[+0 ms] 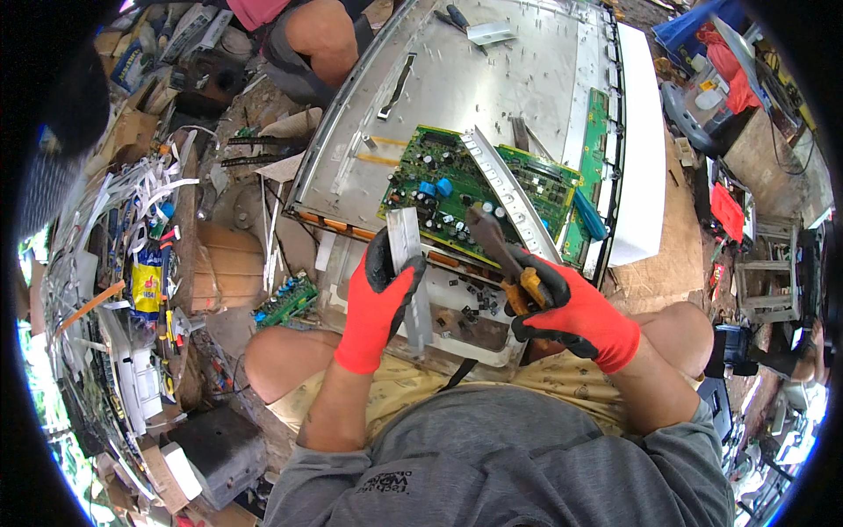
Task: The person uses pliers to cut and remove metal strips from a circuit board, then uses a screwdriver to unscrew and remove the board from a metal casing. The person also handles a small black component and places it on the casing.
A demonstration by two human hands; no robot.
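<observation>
My left hand (379, 303), in a red glove with a black palm, is closed round an upright silver metal bar (405, 237). In my right hand (580, 316), gloved the same way, is a pair of pliers (492, 235) with worn dark jaws and orange-yellow handles. The jaws point up and left, apart from the bar. Just beyond both hands lies a green circuit board (421, 162) with blue and silver components. A long metal strip with holes (509, 195) rests slantwise across it. Below my hands is a pale tray (353, 309) holding small black parts.
A large metal panel (492, 83) strewn with small screws supports the board. A teal-handled tool (590, 216) lies at its right, another tool (457, 18) at its far end. Scrap strips (149, 193) crowd the left. Another person's knee (321, 37) shows beyond the panel.
</observation>
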